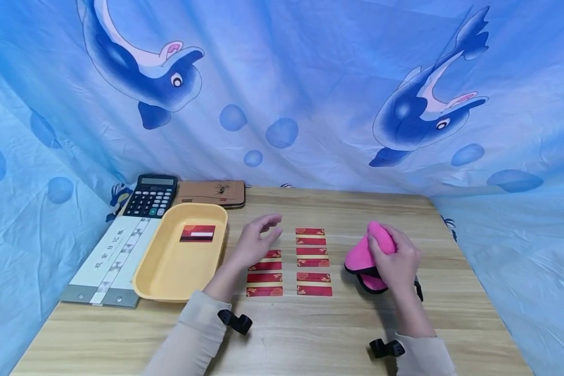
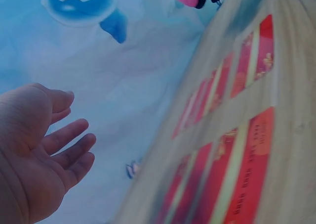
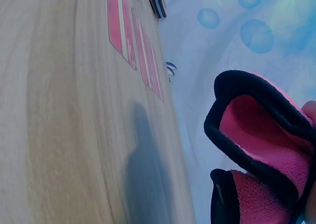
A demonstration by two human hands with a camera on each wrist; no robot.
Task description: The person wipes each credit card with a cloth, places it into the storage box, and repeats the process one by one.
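Note:
My right hand (image 1: 401, 260) grips a folded pink cloth with black edging (image 1: 359, 257) to the right of the cards. The right wrist view shows the folds of the cloth (image 3: 261, 135) hanging loose, with a shadow on the table beside it. My left hand (image 1: 256, 241) hovers over the far end of the left column of red and gold plastic cards (image 1: 265, 292), with its fingers loosely bent and nothing in them. It partly hides that column. A second column of cards (image 1: 314, 277) lies between the hands. Raised digits show on the nearest card (image 2: 249, 169) in the left wrist view.
A yellow tray (image 1: 222, 230) on the left has one red card (image 1: 197, 233) lying in it, dark stripe upward. Left of it are a white and grey ledger binder (image 1: 104, 256) and a black calculator (image 1: 150, 196). A brown wallet-like case (image 1: 211, 192) lies behind, before the dolphin-print curtain (image 1: 329, 94).

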